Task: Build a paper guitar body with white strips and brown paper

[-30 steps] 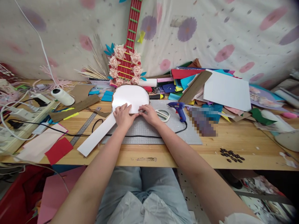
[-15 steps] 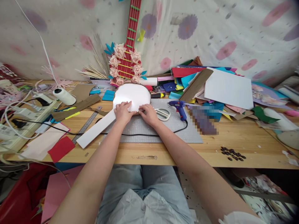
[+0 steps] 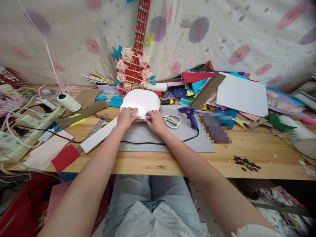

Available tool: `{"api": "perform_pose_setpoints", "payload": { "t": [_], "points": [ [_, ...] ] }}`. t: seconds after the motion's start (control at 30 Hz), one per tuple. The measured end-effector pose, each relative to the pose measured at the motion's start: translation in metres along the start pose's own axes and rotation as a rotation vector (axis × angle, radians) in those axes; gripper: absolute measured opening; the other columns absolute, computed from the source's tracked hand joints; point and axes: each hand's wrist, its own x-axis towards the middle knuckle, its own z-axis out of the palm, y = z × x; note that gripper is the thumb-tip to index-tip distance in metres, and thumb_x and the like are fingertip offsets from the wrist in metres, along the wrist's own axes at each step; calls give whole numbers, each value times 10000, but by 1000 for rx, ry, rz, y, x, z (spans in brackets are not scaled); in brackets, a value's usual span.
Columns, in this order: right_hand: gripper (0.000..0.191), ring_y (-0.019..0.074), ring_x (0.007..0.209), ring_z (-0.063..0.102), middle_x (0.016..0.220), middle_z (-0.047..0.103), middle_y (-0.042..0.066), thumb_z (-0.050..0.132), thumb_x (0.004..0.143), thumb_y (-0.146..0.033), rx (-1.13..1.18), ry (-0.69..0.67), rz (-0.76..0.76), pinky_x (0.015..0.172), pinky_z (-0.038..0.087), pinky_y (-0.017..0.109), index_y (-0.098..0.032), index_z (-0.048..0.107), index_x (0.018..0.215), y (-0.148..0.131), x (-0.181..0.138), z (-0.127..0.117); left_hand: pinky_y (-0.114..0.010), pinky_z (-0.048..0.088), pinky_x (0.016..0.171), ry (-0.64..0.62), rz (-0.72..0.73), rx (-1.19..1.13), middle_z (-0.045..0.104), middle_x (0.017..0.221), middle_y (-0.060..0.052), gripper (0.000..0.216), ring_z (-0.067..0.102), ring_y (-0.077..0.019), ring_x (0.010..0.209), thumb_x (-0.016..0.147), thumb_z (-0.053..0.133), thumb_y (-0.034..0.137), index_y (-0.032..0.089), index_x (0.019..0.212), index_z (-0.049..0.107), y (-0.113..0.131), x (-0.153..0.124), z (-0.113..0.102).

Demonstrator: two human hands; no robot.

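A white rounded board piece (image 3: 142, 100) with a brown strip around its edge lies on the grey cutting mat (image 3: 145, 133). My left hand (image 3: 127, 118) is at its near left edge, thumb and fingers closed on the rim. Close beside it, my right hand (image 3: 156, 121) pinches the near right edge. From under the left hand a long white strip (image 3: 97, 136) slants toward the front; whether it is joined to the board piece is hidden. White-handled scissors (image 3: 172, 121) rest just right of my right hand.
A blue glue gun (image 3: 189, 115) stands on the mat, its black cord crossing in front of my hands. Behind leans a red flower-trimmed paper guitar (image 3: 134, 69). A power strip (image 3: 32, 126) and steel ruler (image 3: 95, 128) lie left; coloured sheets and dark beads (image 3: 247, 163) are right.
My left hand has slid slightly left along the near edge, away from the right hand. The right hand stays nearly in place, its fingers shifting a little on the rim.
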Motion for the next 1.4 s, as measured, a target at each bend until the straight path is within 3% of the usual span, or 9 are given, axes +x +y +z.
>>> {"api": "perform_pose_setpoints", "payload": {
  "t": [0.23, 0.37, 0.47, 0.77, 0.87, 0.97, 1.13, 1.3, 1.4],
  "points": [
    [118, 237, 895, 477, 917, 606, 74, 463, 854, -176, -22, 15, 54, 811, 368, 343, -184, 575, 891, -1, 5, 1, -362, 384, 940, -12, 21, -53, 631, 1118, -35, 396, 488, -230, 1023, 831, 535, 391, 217, 1178, 613, -2, -1, -3],
    [142, 238, 909, 475, 928, 599, 82, 452, 875, -252, -25, 26, 29, 833, 363, 347, -180, 567, 920, -2, 3, 1, -372, 356, 986, -13, 41, -34, 587, 1191, -42, 545, 455, -255, 1088, 716, 661, 451, 226, 1207, 591, -2, -4, -1],
    [196, 248, 943, 468, 968, 591, 92, 504, 856, -321, -39, 15, 1, 849, 361, 354, -170, 558, 968, -2, 0, 0, -365, 362, 982, -19, 9, -36, 592, 1170, -40, 537, 464, -249, 1071, 720, 667, 415, 230, 1217, 584, -2, -2, -1],
    [180, 249, 948, 475, 991, 605, 96, 440, 871, -196, -77, -27, 42, 858, 370, 361, -168, 564, 998, -5, 2, 0, -363, 380, 962, -26, 2, -40, 624, 1128, -37, 446, 475, -233, 1036, 804, 549, 292, 210, 1242, 559, 3, -4, -4],
    [215, 238, 983, 495, 1023, 615, 99, 395, 896, -215, -21, -23, 20, 910, 366, 369, -171, 561, 1026, 2, 1, -1, -354, 399, 945, 5, 2, -96, 639, 1119, -40, 451, 488, -216, 1037, 857, 446, 277, 198, 1298, 494, 4, -4, -11],
    [263, 213, 1044, 515, 1099, 619, 84, 362, 898, -192, 77, -4, -5, 998, 330, 383, -182, 536, 1094, 8, -2, -4, -369, 367, 993, 28, 8, -83, 582, 1226, -60, 589, 459, -229, 1144, 799, 551, 388, 208, 1345, 425, -5, -2, -23],
    [373, 201, 1097, 516, 1113, 627, 83, 391, 799, -83, 196, 17, -8, 985, 372, 374, -169, 531, 1134, 7, -1, -16, -440, 342, 1019, -155, -77, 44, 443, 1371, -152, 1023, 391, -330, 1260, 489, 807, 358, 175, 1383, 344, -38, -3, -42],
    [265, 221, 1045, 542, 1036, 651, 105, 453, 778, -125, 186, 66, 75, 932, 407, 370, -148, 613, 988, 14, 0, -42, -416, 427, 946, -237, -225, -99, 557, 1277, -125, 881, 539, -271, 1143, 590, 729, 218, 205, 1374, 327, -62, -5, -57],
    [188, 192, 902, 594, 948, 672, 64, 489, 804, -231, 242, -54, 186, 835, 448, 346, -173, 627, 918, 36, -11, -69, -431, 396, 987, -221, -231, -128, 546, 1292, -126, 896, 518, -269, 1166, 587, 697, 110, 173, 1386, 297, -63, -2, -66]
  ]
}}
